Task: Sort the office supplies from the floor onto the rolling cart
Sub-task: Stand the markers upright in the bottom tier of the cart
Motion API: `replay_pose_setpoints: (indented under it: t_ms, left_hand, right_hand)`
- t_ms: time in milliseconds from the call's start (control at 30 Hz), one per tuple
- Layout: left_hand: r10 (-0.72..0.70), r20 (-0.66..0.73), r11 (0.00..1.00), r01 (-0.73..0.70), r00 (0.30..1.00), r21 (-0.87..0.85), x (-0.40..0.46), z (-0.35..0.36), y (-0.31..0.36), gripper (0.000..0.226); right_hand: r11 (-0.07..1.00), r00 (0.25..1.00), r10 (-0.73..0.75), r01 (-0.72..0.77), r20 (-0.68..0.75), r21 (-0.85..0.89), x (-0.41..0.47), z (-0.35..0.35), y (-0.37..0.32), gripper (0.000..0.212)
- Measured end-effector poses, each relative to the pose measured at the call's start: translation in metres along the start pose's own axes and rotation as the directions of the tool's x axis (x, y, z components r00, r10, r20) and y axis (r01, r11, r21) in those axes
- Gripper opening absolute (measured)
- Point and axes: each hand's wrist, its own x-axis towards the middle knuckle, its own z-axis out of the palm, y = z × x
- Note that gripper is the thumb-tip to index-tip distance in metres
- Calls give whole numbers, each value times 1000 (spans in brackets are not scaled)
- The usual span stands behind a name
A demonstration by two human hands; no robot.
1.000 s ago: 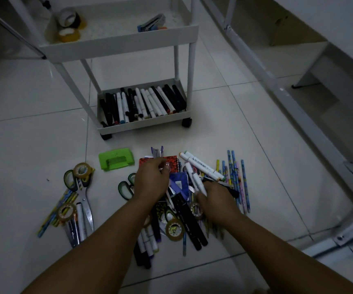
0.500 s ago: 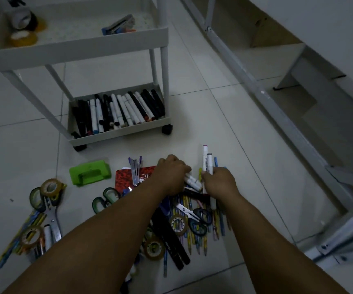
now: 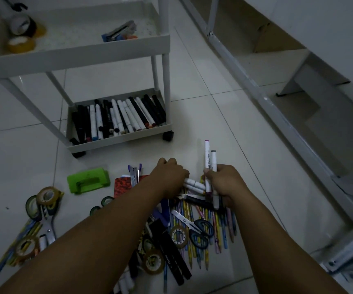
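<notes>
Two white markers (image 3: 210,164) upright in right hand (image 3: 224,183) fingers; left hand (image 3: 169,177) fingers curled round more markers (image 3: 193,184).

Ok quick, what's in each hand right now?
Left hand: curled around white markers lying on the pile.
Right hand: gripping two white markers upright.

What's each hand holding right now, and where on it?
The right hand grips two upright white markers around their lower halves. The left hand grips white markers lying on the pile, at one end.
</notes>
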Motion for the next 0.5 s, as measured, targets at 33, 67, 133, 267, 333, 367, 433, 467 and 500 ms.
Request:
replay_pose_setpoints:
  t_ms: [33, 67, 133, 267, 333, 367, 433, 467, 500]
  left_hand:
    - [2, -36, 1000, -3, 999, -10, -4, -2, -3, 24]
    - [3, -76, 1000, -4, 997, -14, -7, -4, -7, 25]
    - [-7, -148, 1000, 5, 989, -20, -17, -11, -17, 29]
    - [-130, -255, 989, 108, 958, -100, -44, -23, -44, 14]
    - [-272, -251, 949, 216, 929, -228, -59, -24, -60, 13]
    - [-371, -237, 900, 284, 898, -332, -67, -23, -69, 12]
    - [-580, -170, 715, 399, 797, -574, -79, -20, -87, 13]
    - [-663, -128, 594, 414, 738, -689, -83, -20, -96, 15]
    - [-723, -89, 470, 394, 685, -790, -84, -20, -104, 18]
  right_hand:
    - [1000, 1000, -17, 17, 24, 3, 0, 0, -3, 19]
    - [999, 998, -41, 41, 41, 8, -1, 0, -8, 19]
    - [994, 993, -107, 105, 52, 29, -2, -2, -19, 17]
    - [984, 968, -177, 169, 176, 56, -4, -1, -48, 12]
    - [986, 949, -167, 151, 269, 76, -7, 8, -62, 9]
    - [986, 939, -162, 144, 303, 80, -9, 15, -68, 8]
    - [988, 930, -144, 117, 339, 99, -11, 35, -79, 9]
    - [989, 928, -134, 101, 348, 111, -11, 45, -86, 9]
    - [988, 926, -128, 90, 356, 123, -10, 55, -93, 11]
